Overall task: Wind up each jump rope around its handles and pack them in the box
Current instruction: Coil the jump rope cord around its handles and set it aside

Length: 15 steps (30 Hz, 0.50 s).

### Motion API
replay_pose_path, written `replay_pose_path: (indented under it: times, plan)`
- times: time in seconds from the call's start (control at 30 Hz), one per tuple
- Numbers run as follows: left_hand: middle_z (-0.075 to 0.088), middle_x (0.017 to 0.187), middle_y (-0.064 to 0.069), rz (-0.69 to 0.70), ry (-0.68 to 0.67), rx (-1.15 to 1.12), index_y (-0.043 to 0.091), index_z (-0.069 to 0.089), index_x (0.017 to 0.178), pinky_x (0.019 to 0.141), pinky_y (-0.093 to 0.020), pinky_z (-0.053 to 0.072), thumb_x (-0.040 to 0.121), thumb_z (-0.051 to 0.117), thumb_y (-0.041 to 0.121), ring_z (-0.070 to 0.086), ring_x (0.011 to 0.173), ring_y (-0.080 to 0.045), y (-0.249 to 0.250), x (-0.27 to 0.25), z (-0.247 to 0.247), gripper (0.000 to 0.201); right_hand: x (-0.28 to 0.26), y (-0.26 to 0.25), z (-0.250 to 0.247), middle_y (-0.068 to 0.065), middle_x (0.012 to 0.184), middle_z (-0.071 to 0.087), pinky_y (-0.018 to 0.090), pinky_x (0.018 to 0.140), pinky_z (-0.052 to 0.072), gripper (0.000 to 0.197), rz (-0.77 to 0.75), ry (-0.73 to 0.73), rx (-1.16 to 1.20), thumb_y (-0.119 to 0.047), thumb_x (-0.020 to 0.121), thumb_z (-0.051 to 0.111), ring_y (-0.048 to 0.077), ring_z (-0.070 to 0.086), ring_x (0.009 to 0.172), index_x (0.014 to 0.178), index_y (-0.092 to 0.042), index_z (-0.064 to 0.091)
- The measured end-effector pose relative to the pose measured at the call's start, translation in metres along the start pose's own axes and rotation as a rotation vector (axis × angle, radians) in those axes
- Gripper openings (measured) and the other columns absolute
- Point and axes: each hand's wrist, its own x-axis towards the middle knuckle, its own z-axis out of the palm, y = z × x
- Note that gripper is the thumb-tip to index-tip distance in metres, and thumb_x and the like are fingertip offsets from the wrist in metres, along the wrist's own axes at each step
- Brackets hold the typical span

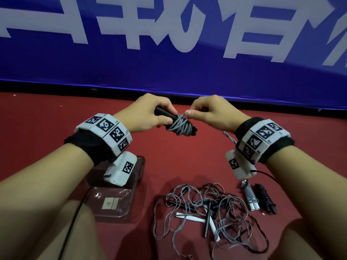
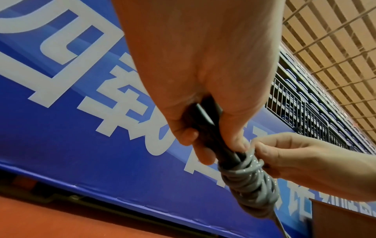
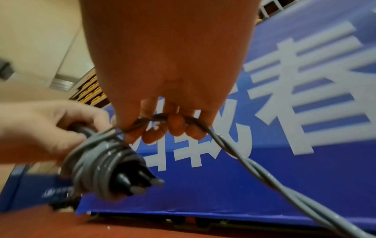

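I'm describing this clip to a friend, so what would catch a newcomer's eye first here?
First, the two hands raised mid-frame: the left hand grips black handles wrapped in grey rope, while the right hand pinches the rope. Behind them hangs a blue banner; a tangled rope pile lies on the red floor below.

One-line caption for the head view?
Left hand grips black handles while right hand winds grey cord around them.
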Motion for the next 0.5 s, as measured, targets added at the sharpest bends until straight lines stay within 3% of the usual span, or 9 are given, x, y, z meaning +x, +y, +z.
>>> replay_pose_path:
  times: [0.07,0.13,0.2,0.33,0.43,0.5]
  plan:
    - [0.072,0.074,0.004,-0.010,-0.059,0.038,0.028,0.075,0.095,0.066,-0.027,0.053,0.087,0.079,0.010,0.069,0.065,-0.015,0.001,0.000,0.002,0.020,0.001,-0.002,0.002,-0.006,0.082,0.072,0.024,0.069,0.048,0.016,-0.040,0.030,0.053,-0.040,0.088,0.077,0.007,0.062,0.075,0.090,-0.023,0.078]
    - [0.073,0.075,0.003,-0.012,-0.140,0.049,0.024,0.075,0.096,0.066,-0.026,0.053,0.087,0.079,0.009,0.069,0.066,-0.020,0.005,0.000,0.004,0.018,0.003,-0.004,0.003,-0.005,0.085,0.073,0.026,0.077,0.053,0.021,-0.078,0.052,0.112,-0.035,0.080,0.085,0.010,0.066,0.081,0.093,-0.020,0.078]
    - [0.074,0.077,-0.004,-0.009,-0.195,0.028,0.018,0.074,0.096,0.066,-0.028,0.055,0.087,0.079,0.006,0.070,0.068,-0.026,0.009,-0.002,0.004,0.015,0.004,-0.005,0.002,-0.005,0.085,0.075,0.023,0.076,0.053,0.022,-0.093,0.045,0.183,-0.030,0.077,0.088,0.008,0.068,0.080,0.091,-0.016,0.079]
    - [0.075,0.081,-0.009,-0.002,-0.126,-0.115,0.015,0.070,0.096,0.067,-0.031,0.058,0.081,0.082,0.001,0.071,0.067,-0.023,0.015,-0.005,-0.004,0.024,0.003,0.000,0.000,0.003,0.089,0.077,0.017,0.075,0.051,0.017,-0.002,-0.009,0.402,-0.021,0.082,0.083,0.007,0.067,0.078,0.091,-0.009,0.078]
    - [0.074,0.090,-0.022,-0.022,-0.097,-0.280,0.017,0.055,0.091,0.075,-0.050,0.060,0.072,0.089,0.007,0.072,0.072,-0.036,0.015,-0.009,-0.012,0.040,0.002,0.005,0.012,0.013,0.087,0.067,0.027,0.066,0.046,0.028,0.131,-0.164,0.641,-0.029,0.086,0.079,0.013,0.057,0.069,0.101,-0.006,0.075]
    - [0.074,0.095,-0.025,-0.014,-0.117,-0.321,0.020,0.055,0.086,0.079,-0.064,0.054,0.065,0.095,0.015,0.069,0.077,-0.045,0.017,-0.013,-0.014,0.045,0.000,-0.001,0.024,0.022,0.105,0.065,0.032,0.072,0.052,0.046,0.194,-0.334,0.910,-0.029,0.092,0.067,0.022,0.062,0.080,0.121,0.007,0.063]
